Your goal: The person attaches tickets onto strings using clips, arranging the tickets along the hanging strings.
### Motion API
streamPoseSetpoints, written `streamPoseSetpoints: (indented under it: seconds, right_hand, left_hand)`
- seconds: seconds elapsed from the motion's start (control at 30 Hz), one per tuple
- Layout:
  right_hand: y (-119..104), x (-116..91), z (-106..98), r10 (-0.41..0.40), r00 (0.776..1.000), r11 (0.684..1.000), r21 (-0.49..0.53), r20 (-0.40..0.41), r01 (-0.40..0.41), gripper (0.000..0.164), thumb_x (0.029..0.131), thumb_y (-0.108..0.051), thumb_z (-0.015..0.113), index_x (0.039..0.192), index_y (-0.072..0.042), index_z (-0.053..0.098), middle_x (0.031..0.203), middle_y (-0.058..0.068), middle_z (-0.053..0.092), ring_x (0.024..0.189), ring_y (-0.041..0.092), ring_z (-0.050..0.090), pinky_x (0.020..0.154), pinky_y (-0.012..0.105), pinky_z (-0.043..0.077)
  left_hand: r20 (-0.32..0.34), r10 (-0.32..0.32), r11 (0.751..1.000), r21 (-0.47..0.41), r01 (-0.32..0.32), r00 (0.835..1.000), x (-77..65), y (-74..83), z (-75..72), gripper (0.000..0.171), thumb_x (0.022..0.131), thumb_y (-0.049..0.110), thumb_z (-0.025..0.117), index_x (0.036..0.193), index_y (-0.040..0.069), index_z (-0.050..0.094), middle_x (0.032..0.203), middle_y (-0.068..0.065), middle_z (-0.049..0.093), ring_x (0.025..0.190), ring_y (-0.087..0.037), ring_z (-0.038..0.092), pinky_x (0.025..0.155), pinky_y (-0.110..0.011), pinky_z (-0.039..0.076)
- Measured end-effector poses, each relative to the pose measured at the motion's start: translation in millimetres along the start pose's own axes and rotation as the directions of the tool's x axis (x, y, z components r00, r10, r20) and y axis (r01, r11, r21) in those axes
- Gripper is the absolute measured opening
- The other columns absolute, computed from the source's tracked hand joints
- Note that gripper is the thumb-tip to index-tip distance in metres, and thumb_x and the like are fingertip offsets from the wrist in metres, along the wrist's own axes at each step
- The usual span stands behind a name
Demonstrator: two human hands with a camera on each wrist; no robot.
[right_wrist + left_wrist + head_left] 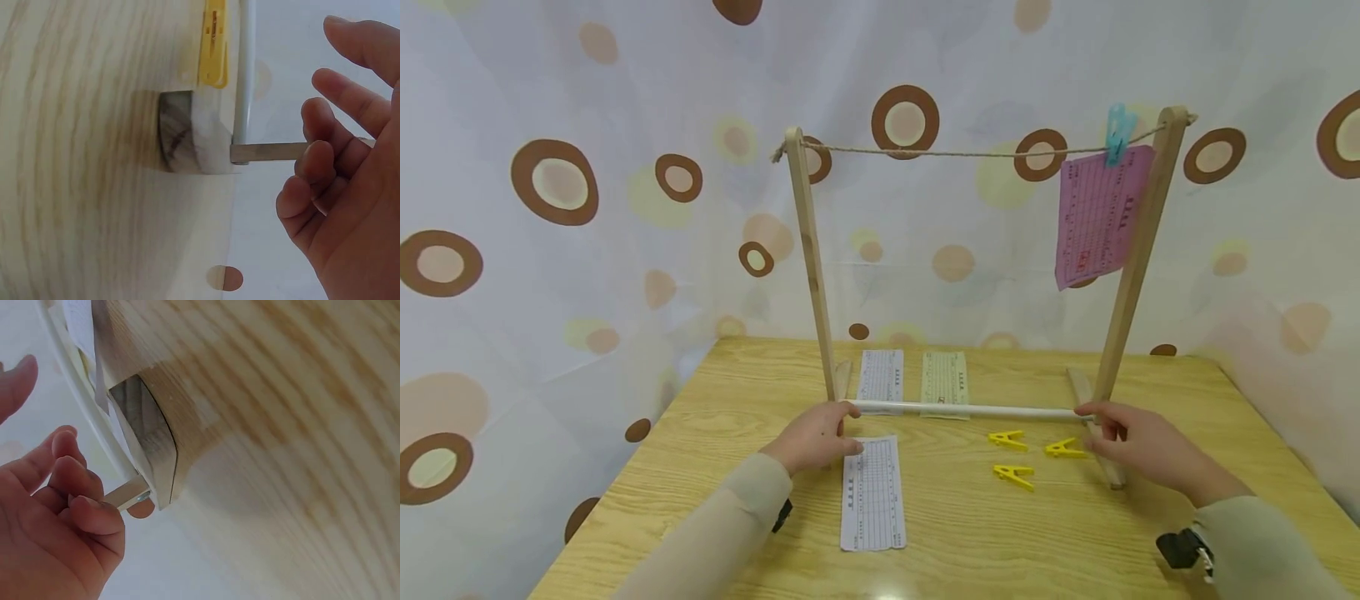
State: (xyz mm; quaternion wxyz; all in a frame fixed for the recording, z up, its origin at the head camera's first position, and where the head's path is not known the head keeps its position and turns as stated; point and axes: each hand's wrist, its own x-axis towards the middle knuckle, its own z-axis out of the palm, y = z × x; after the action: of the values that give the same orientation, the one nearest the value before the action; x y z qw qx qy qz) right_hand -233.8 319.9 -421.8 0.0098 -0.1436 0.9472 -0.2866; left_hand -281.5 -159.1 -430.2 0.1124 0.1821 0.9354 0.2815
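A wooden stand has a left post, a right post and a white rod joining them low down. My left hand is near the foot of the left post, fingers loosely bent, thumb apart from the index finger. Mirroring it, my right hand is beside the right post's foot. Both index fingers overlap the rod's ends in the head view. The wrist views show each post passing behind bent fingers. Twine runs between the post tops; a blue clothespin clips a pink paper slip to it.
A white printed slip lies in front of the stand. Behind the rod are another white slip and a yellowish slip. Three yellow clothespins lie on the wooden table near the right foot. A patterned curtain backs everything.
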Motion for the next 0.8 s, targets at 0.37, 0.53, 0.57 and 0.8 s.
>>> streamPoseSetpoints:
  seconds: [0.37, 0.53, 0.57, 0.8]
  right_hand:
    - [13.9, 3.0, 9.6, 0.044, 0.996, 0.999, -0.01, 0.082, -0.043, 0.056, 0.094, -0.032, 0.073, 0.14, -0.004, 0.057, 0.078, 0.002, 0.049, 0.062, 0.016, 0.042, 0.054, 0.029, 0.035]
    - [18.6, 4.7, 12.8, 0.058, 0.992, 0.998, -0.013, 0.11, -0.057, 0.056, 0.094, -0.03, 0.074, 0.141, -0.004, 0.057, 0.074, 0.002, 0.047, 0.059, 0.015, 0.04, 0.052, 0.029, 0.034]
    - [19.3, 5.4, 13.3, 0.057, 0.992, 0.998, -0.017, 0.116, -0.056, 0.056, 0.093, -0.029, 0.074, 0.141, -0.005, 0.057, 0.073, 0.001, 0.047, 0.058, 0.015, 0.04, 0.052, 0.029, 0.034]
    - [20.3, 10.7, 15.6, 0.056, 0.99, 0.997, -0.057, 0.131, -0.049, 0.054, 0.091, -0.027, 0.076, 0.139, -0.006, 0.06, 0.072, 0.001, 0.047, 0.058, 0.015, 0.041, 0.052, 0.029, 0.035]
  left_hand:
    - [0.08, -0.041, 0.992, 0.125, 0.031, 0.996, 5.8, -9.7, 1.3, 0.058, 0.084, 0.03, 0.083, 0.135, 0.013, 0.061, 0.103, 0.0, 0.063, 0.09, -0.019, 0.055, 0.087, -0.043, 0.048]
    - [0.109, -0.037, 0.99, 0.143, 0.021, 0.993, 5.7, -11.0, 1.4, 0.052, 0.084, 0.03, 0.084, 0.13, 0.015, 0.064, 0.118, -0.006, 0.064, 0.098, -0.022, 0.055, 0.096, -0.047, 0.046]
    - [0.114, -0.038, 0.989, 0.144, 0.021, 0.993, 5.7, -11.3, 1.7, 0.051, 0.084, 0.03, 0.084, 0.128, 0.015, 0.065, 0.12, -0.006, 0.064, 0.099, -0.022, 0.055, 0.096, -0.048, 0.045]
    - [0.11, -0.025, 0.988, 0.152, 0.008, 0.994, 8.7, -12.9, 3.1, 0.043, 0.084, 0.026, 0.085, 0.121, 0.016, 0.066, 0.114, -0.005, 0.064, 0.093, -0.022, 0.053, 0.09, -0.044, 0.045]
